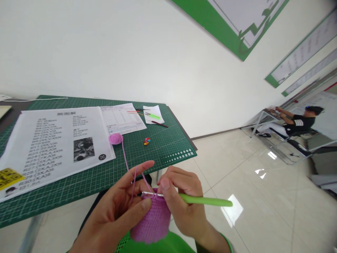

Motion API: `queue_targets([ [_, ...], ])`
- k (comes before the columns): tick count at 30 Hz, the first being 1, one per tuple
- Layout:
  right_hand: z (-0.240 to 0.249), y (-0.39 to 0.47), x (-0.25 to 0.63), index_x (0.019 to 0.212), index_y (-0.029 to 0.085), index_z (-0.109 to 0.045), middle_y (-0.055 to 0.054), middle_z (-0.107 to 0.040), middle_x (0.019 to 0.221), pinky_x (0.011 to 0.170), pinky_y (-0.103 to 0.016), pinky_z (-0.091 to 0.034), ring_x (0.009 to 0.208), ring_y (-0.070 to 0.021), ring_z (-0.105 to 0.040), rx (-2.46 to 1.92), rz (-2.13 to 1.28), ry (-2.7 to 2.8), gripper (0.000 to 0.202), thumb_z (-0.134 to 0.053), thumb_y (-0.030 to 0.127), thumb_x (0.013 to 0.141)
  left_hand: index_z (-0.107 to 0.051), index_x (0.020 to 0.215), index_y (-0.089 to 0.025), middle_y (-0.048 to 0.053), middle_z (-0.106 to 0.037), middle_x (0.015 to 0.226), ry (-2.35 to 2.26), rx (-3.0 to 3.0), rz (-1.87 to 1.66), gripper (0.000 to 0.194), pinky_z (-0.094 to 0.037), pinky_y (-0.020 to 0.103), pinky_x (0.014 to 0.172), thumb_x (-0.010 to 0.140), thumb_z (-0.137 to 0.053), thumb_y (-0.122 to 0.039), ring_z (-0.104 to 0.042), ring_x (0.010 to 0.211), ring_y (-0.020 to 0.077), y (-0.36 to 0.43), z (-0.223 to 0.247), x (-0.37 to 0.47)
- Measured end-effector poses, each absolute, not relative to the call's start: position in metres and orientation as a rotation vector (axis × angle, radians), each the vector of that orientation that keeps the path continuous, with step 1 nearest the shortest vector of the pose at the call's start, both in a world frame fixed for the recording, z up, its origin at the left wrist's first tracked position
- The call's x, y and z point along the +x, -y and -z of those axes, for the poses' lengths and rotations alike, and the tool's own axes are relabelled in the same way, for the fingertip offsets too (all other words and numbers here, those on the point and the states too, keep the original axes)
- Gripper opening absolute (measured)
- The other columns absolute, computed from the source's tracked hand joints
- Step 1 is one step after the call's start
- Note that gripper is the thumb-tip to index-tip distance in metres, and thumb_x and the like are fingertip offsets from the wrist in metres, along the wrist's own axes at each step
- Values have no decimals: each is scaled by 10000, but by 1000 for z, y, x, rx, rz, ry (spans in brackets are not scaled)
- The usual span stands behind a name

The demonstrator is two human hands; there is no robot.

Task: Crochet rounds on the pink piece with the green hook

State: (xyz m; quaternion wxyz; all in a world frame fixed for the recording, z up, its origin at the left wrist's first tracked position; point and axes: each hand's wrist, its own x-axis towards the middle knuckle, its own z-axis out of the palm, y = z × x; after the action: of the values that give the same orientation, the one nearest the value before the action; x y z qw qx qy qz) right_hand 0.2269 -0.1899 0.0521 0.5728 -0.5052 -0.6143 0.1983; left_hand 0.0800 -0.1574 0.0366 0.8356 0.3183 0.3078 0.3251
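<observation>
A cup-shaped piece of pink-purple crochet [154, 223] hangs between my hands over my lap. My left hand [118, 203] pinches its upper edge between thumb and fingers, the index finger stretched out with yarn running over it. In my right hand [184, 200] is a crochet hook [207, 200] with a lime-green handle, its metal tip lying at the top edge of the crochet. From my left fingers the strand leads up to a small pink yarn ball [116, 138] on the green cutting mat [131, 151].
Printed pattern sheets [58, 140] cover the mat's left part. Small coloured stitch markers [146, 141], green-handled thread snips [153, 115] and a dark thin tool [159, 124] lie to the right. A white wall stands behind. Far right, another person [297, 121] sits at a table.
</observation>
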Motion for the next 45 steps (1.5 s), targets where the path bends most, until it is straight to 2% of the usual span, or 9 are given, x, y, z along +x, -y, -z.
queue_targets([
  [5, -47, 187, 219, 557, 180, -342, 42, -366, 545, 468, -251, -262, 508, -77, -369, -1218, -177, 1461, 364, -501, 121, 879, -601, 1272, -355, -24, -725, 765, -733, 790, -771, 575, -513, 182, 609, 740, -798, -265, -636, 704, 145, 155, -36, 85],
  [9, -43, 182, 215, 592, 188, -345, 31, -381, 551, 500, -280, -265, 546, -101, -361, -1218, 91, 1555, 340, -521, 76, 860, -617, 1254, -344, -47, -718, 724, -847, 803, -917, 590, -520, 172, 624, 706, -820, -257, -619, 677, 133, 164, -45, 93],
  [12, -34, 178, 213, 609, 196, -366, 20, -396, 552, 511, -301, -265, 557, -122, -355, -1220, 238, 1567, 313, -519, 64, 847, -603, 1266, -366, -76, -698, 747, -930, 854, -1030, 704, -515, 168, 626, 635, -854, -180, -608, 647, 122, 170, -46, 99],
  [15, -22, 174, 213, 645, 201, -396, 12, -401, 579, 513, -296, -322, 570, -134, -392, -1148, 318, 1487, 265, -473, 62, 857, -559, 1313, -344, -76, -678, 741, -935, 861, -1005, 751, -520, 183, 640, 643, -844, -160, -613, 654, 129, 170, -44, 101],
  [18, -12, 171, 215, 712, 194, -479, -4, -445, 614, 537, -297, -418, 599, -148, -444, -1056, 364, 1450, 214, -431, 125, 909, -572, 1303, -281, -50, -672, 700, -823, 737, -864, 631, -520, 212, 626, 718, -801, -218, -618, 659, 146, 163, -44, 98],
  [25, -24, 173, 224, 705, 187, -532, 5, -516, 550, 511, -295, -431, 530, -129, -444, -934, 237, 1549, 220, -481, 215, 917, -665, 1210, -302, -38, -697, 690, -667, 526, -668, 528, -477, 160, 576, 724, -795, -142, -603, 601, 93, 152, -43, 82],
  [28, -31, 178, 224, 631, 190, -470, 21, -463, 492, 485, -284, -400, 492, -114, -404, -922, 150, 1555, 263, -482, 178, 893, -660, 1227, -285, -22, -715, 719, -605, 495, -617, 539, -497, 177, 624, 729, -789, -123, -615, 633, 96, 152, -38, 79],
  [33, -39, 184, 224, 567, 202, -329, 43, -334, 468, 467, -272, -362, 462, -100, -337, -933, 83, 1507, 326, -468, 112, 847, -692, 1188, -244, -31, -682, 690, -542, 447, -586, 540, -478, 168, 573, 677, -836, -148, -609, 592, 90, 152, -37, 82],
  [45, -52, 192, 230, 558, 202, -223, 55, -238, 497, 478, -273, -334, 456, -88, -283, -974, -130, 1444, 377, -456, 96, 834, -721, 1155, -232, -26, -657, 654, -520, 530, -555, 528, -455, 163, 551, 647, -863, -208, -543, 560, 86, 152, -41, 81],
])
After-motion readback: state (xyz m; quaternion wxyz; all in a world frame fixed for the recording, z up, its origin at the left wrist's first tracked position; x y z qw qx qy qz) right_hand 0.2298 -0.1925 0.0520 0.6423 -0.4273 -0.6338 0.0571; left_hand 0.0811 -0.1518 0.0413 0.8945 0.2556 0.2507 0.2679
